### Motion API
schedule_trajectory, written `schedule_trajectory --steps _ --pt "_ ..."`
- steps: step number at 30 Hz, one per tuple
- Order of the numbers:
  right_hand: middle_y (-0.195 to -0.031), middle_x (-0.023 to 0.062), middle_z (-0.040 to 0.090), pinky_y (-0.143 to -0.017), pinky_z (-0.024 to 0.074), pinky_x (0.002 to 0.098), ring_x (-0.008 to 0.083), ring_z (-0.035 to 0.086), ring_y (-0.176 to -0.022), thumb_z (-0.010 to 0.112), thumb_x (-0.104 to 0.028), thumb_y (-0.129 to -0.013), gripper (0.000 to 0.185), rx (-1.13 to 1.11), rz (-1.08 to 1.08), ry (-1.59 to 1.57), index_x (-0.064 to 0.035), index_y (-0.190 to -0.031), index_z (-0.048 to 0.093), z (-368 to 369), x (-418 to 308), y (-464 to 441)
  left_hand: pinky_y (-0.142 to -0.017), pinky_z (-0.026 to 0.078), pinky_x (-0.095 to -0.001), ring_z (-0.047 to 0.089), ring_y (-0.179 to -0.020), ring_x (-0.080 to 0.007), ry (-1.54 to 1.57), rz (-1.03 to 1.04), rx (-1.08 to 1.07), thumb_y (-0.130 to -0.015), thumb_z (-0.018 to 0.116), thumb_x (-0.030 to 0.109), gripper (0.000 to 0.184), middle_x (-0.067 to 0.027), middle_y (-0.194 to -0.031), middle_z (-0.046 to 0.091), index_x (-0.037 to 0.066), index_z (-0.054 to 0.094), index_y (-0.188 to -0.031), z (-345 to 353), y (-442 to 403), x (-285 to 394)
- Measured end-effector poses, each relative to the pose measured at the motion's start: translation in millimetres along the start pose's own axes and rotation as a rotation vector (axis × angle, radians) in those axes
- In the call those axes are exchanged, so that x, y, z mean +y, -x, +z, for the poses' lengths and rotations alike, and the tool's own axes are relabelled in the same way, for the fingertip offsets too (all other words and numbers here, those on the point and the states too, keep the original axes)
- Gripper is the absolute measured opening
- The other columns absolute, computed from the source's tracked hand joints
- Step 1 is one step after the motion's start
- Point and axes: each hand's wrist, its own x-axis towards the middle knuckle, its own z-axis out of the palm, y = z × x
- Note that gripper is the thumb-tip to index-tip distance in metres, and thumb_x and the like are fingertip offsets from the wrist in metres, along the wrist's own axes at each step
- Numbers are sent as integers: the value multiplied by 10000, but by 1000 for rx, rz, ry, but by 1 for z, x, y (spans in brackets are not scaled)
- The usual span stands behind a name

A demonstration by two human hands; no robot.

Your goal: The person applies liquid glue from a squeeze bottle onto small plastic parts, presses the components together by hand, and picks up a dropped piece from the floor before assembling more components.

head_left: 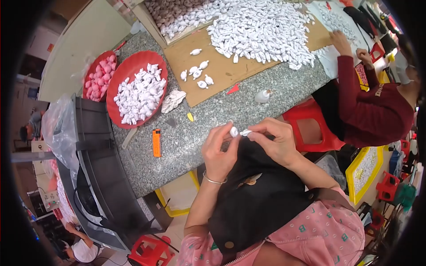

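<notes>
Between the thumb and fingers of my left hand (219, 150) is a small rounded white piece (234, 131). A second small white piece (245, 132), narrower in shape, is pinched in my right hand (280, 141). The two pieces are close together over the table's front edge; whether they touch is hard to tell. A large heap of similar white pieces (262, 33) lies on a brown board (177, 60), with several loose white pieces (195, 71) nearer me. More of them fill a red bowl (116, 111) at the left.
On the speckled stone table (191, 142) lie an orange lighter-like object (156, 143), a yellow-tipped blade (190, 116), a crumpled cloth (173, 101) and a small bottle (263, 96). Pink pieces (98, 82) sit in another bowl. A co-worker in a maroon sleeve (350, 95) sits right, near a red stool (308, 126).
</notes>
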Motion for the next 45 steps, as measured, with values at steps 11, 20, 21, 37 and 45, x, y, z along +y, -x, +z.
schedule_trajectory --steps 11,20,21,37,45 --pt "-783 94 649 -596 522 238 132 661 -682 704 3 -801 108 19 43 -46 28 -903 679 6 7 5 -642 566 -274 681 -747 -203 -297 263 22 -692 726 -97 398 -139 -935 642 -16 643 -1072 9 -2 11" --pt "-806 57 676 -631 530 225 95 652 -717 672 -10 -843 114 -135 270 -307 22 -953 666 -6 12 10 -840 539 -259 651 -940 -164 504 -367 -195 -817 631 -117 257 -82 -1015 614 -47 632 -1064 -12 -1 16" --pt "-808 54 678 -632 529 224 89 648 -716 667 -13 -850 109 -159 315 -341 19 -954 664 -6 12 10 -851 533 -258 649 -946 -165 528 -362 -208 -819 629 -119 248 -81 -1012 612 -47 634 -1056 -15 0 14" --pt "-758 50 628 -576 500 211 80 632 -677 642 -11 -869 34 -176 125 -298 14 -892 639 13 8 12 -807 507 -241 611 -895 -126 549 -294 -227 -811 615 -149 217 -61 -948 584 -51 646 -1003 -30 5 16" --pt "-757 49 625 -557 484 213 77 624 -661 647 -17 -865 27 -224 120 -310 6 -873 634 24 10 7 -815 494 -253 601 -881 -130 551 -328 -189 -805 639 -124 213 -65 -936 604 -32 659 -996 -40 4 14"
